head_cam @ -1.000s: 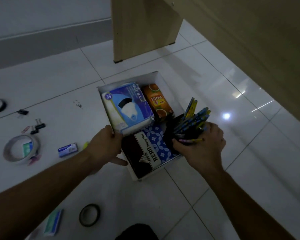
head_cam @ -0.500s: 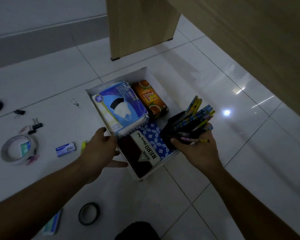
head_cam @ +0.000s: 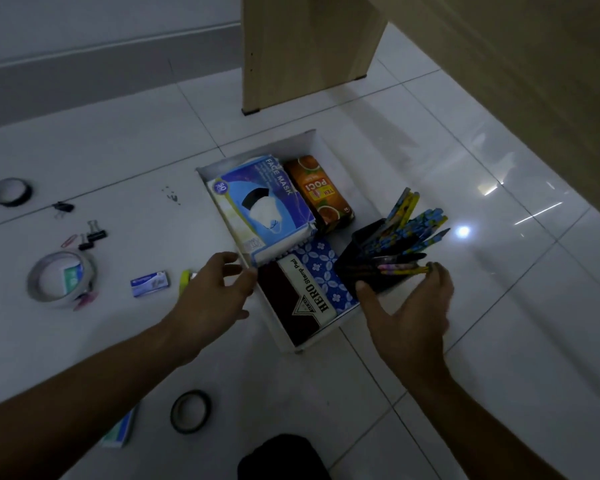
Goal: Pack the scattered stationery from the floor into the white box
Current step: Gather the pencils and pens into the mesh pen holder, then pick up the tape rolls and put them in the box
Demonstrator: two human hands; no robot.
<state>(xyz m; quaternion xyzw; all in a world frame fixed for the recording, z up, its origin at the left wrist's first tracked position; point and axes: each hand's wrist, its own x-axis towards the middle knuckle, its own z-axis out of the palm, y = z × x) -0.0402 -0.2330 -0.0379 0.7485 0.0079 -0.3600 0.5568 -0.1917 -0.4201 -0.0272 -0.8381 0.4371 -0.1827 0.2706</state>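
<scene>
The white box (head_cam: 291, 143) sits on the tiled floor. It holds a blue face mask pack (head_cam: 264, 206), an orange tea carton (head_cam: 321, 195), a stamp pad box (head_cam: 307, 292) and a blue floral notebook (head_cam: 321, 268). A black holder (head_cam: 368, 244) full of pencils (head_cam: 409, 223) leans in its right side. My right hand (head_cam: 406, 313) is spread around the holder's near end, thumb and fingertips at its edges, not clasping it. My left hand (head_cam: 215, 296) hovers at the box's left wall with its fingers apart and nothing in it.
On the floor to the left lie a wide tape roll (head_cam: 61, 277), a small staples box (head_cam: 150, 283), a yellow item (head_cam: 185, 280), binder clips (head_cam: 92, 235) and a dark tape roll (head_cam: 11, 191). A black tape ring (head_cam: 190, 411) and a green pad (head_cam: 120, 433) lie nearer. A wooden panel (head_cam: 309, 46) stands behind the box.
My right hand lowered the pencil holder into the box's right side, then opened and drew back. My left hand let go of the box's wall and spread its fingers.
</scene>
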